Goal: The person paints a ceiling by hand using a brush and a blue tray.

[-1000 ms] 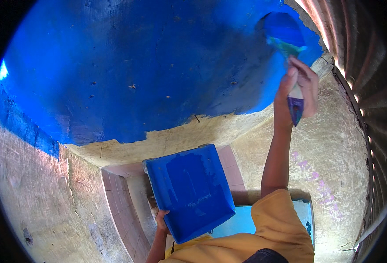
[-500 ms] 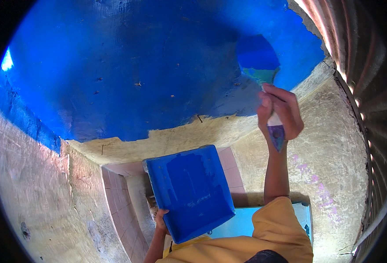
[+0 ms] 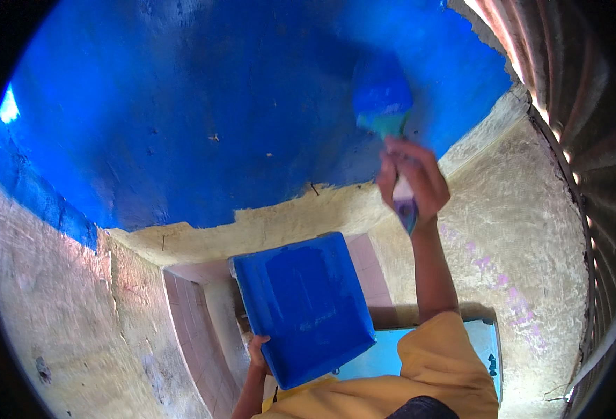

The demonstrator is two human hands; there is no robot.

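Note:
My right hand is closed round the handle of a wide paintbrush. Its bristles, coated in blue, point up against the blue-painted part of the wall; whether they touch it is hard to tell. Lower down, my left hand grips the left edge of a blue paint tray. Wet blue paint covers much of the tray's inside, and the tray is tilted toward me. Only the thumb side of the left hand shows; its other fingers are behind the tray.
Bare, stained plaster runs below and right of the blue paint. Corrugated roofing sheets slope along the right. A nail sticks out near the paint's lower edge. Below are pinkish tiles and a light blue panel.
My right hand has swept the paintbrush leftward across the blue wall. My left hand and the paint tray have stayed almost in place.

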